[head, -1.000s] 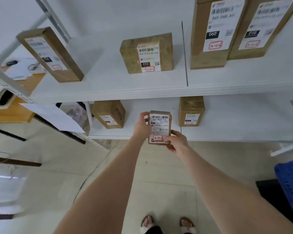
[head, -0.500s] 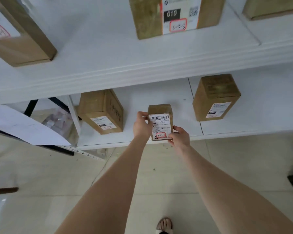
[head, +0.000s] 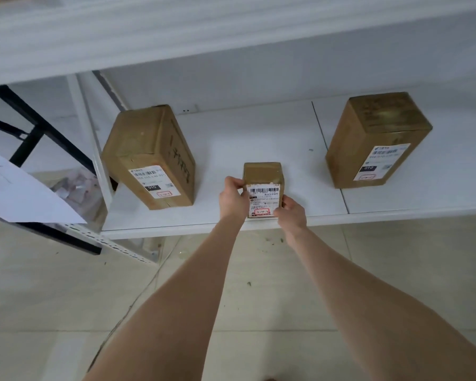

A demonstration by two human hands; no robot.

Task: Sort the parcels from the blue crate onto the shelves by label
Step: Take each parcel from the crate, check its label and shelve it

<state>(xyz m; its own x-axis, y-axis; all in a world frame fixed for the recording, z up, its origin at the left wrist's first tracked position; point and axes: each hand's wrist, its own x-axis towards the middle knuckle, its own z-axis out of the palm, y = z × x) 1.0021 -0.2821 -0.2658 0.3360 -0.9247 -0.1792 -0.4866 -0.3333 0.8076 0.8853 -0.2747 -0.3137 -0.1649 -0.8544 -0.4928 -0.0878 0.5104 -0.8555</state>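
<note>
Grip: left hand and right hand both clamped on the small parcel, one on each side.
Small parcel: upright, label facing outward, at the front edge of the lower shelf.
Neighbours: left box near; right box well apart.

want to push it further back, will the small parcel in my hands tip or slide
Probably stiff: the small parcel shows square edges under the left hand and right hand. Likely light, since fingertips alone hold it. Standing on end near the front edge of the lower shelf, it could tip if pushed high.
</note>
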